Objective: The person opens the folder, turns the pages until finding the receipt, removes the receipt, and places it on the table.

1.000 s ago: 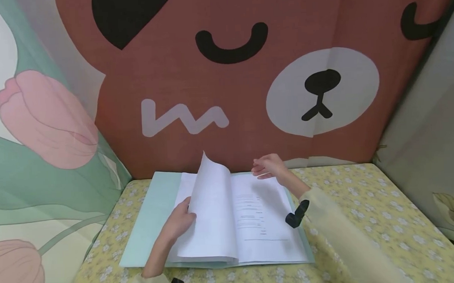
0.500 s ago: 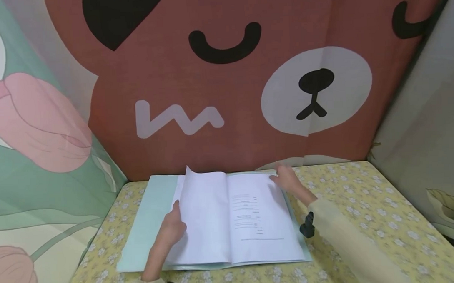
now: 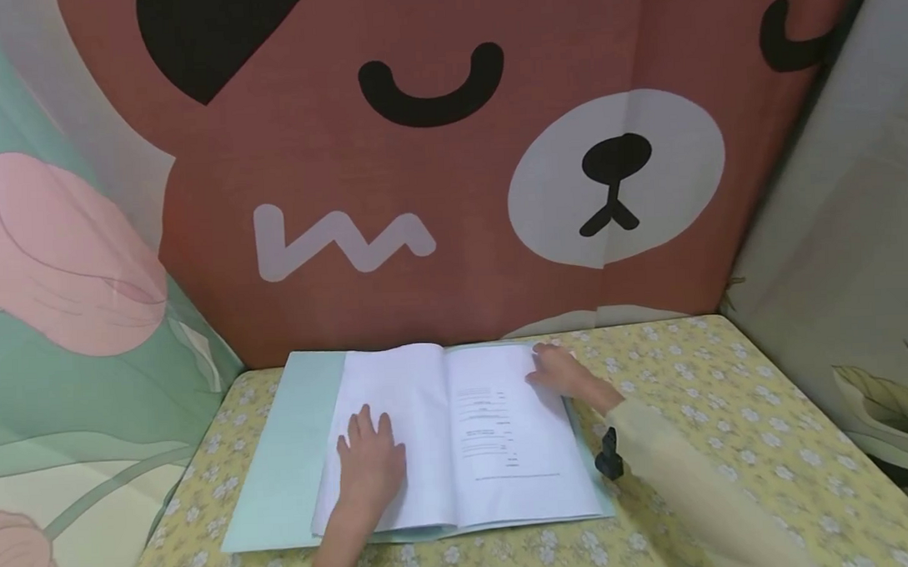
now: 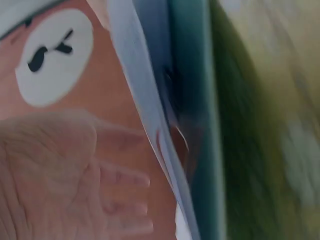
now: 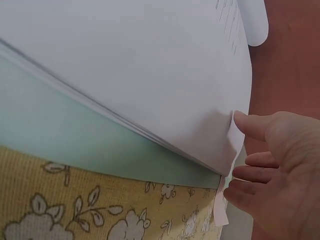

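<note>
A stapled-looking stack of white paper sheets lies spread in a pale green folder (image 3: 265,457), with a blank left page (image 3: 422,451) and a printed right page (image 3: 519,431). My left hand (image 3: 372,461) rests on the left page with its fingers spread. In the left wrist view its palm and straight fingers show beside the paper edge. At the upper right corner of the right page is my right hand (image 3: 565,371). In the right wrist view its thumb (image 5: 250,125) touches a bent-up page corner (image 5: 235,137), while the other fingers lie loosely bent below, apart from the thumb.
The folder lies on a table with a yellow floral cloth (image 3: 700,442). Behind it hangs a brown bear-print curtain (image 3: 462,291). A tulip-print curtain (image 3: 70,247) stands at the left and a pale curtain (image 3: 850,220) at the right.
The turned sheet has come down flat on the left side. My left hand has let go of its edge and moved onto the page. My right hand has moved to the right page's upper corner.
</note>
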Action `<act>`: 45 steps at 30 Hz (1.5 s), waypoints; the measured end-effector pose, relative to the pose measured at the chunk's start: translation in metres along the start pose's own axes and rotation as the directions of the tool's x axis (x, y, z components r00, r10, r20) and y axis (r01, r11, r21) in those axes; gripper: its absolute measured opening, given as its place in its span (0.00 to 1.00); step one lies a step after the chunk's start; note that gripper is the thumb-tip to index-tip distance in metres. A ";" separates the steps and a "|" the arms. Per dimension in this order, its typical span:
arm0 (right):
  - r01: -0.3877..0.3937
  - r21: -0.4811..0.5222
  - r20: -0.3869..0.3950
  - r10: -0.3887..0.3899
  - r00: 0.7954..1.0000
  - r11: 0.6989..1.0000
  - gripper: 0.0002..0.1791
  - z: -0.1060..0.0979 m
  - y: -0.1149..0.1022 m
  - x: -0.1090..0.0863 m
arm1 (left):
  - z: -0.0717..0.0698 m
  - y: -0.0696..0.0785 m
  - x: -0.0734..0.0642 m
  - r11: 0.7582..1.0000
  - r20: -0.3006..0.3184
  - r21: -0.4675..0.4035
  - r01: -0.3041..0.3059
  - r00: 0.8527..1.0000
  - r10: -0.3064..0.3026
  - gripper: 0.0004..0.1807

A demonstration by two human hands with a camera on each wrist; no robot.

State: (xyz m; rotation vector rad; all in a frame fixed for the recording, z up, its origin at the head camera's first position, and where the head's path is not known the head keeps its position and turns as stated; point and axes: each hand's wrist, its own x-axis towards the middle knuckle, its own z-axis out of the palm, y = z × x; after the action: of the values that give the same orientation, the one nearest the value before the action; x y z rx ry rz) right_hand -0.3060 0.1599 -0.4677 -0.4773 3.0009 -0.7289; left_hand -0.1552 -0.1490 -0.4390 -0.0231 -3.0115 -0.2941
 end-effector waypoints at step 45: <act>-0.121 0.010 0.066 0.120 0.991 0.993 0.37 0.008 -0.001 0.012 | 0.017 0.028 0.000 0.969 0.371 -0.190 -0.160 0.902 0.221 0.34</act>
State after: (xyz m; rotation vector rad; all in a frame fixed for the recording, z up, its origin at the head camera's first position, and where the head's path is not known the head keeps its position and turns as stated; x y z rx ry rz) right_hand -0.3167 0.1517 -0.4738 -0.3098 2.9306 -0.7103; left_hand -0.1561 -0.1180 -0.4500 -0.4415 -3.3302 -0.5644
